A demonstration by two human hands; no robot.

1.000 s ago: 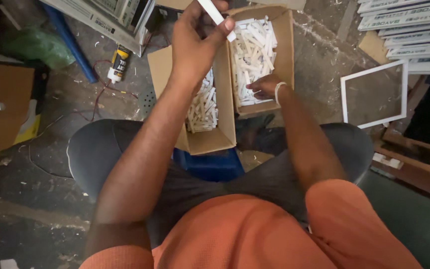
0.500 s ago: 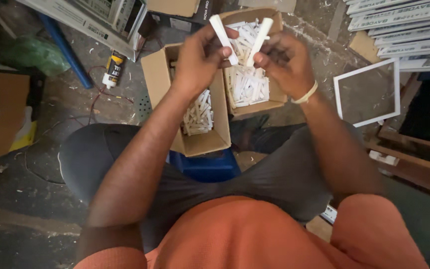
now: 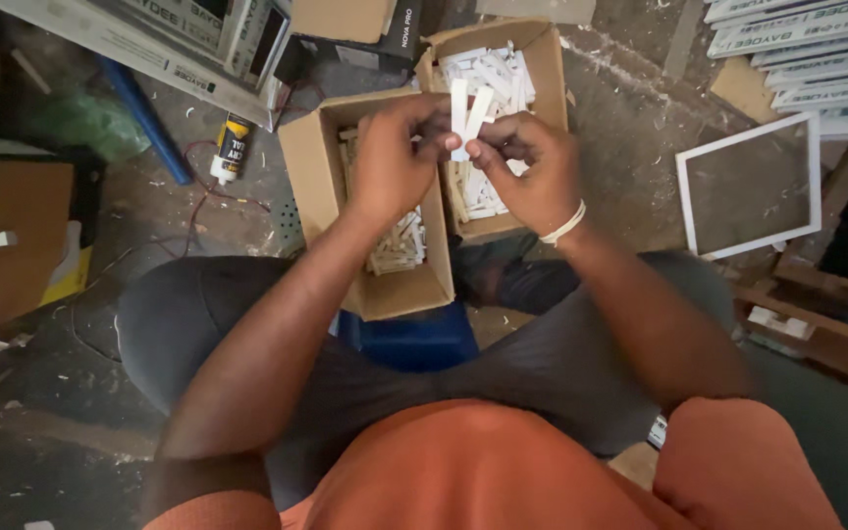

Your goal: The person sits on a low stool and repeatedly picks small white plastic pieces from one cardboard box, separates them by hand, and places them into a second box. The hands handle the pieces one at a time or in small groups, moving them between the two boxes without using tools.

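Left hand: your left hand [image 3: 392,162] pinches one short white plastic strip [image 3: 458,110] upright, clear of the boxes.
Right hand: your right hand [image 3: 527,169] grips a second white strip [image 3: 479,108], its lower end meeting the first, likely for joining.
Left box: the open cardboard box on the floor [image 3: 397,291] holds loose white pieces.
Right box: a second cardboard box [image 3: 544,61] heaped with white strips sits within reach.
Floor: a white rectangular frame [image 3: 750,185] lies apart.

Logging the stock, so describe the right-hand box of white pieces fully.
The right box is plain brown cardboard, open-topped with flaps up, standing on the dirty floor beside the left box. It is filled with a loose jumble of short white strips. The hands and the two strips they hold hide its middle.
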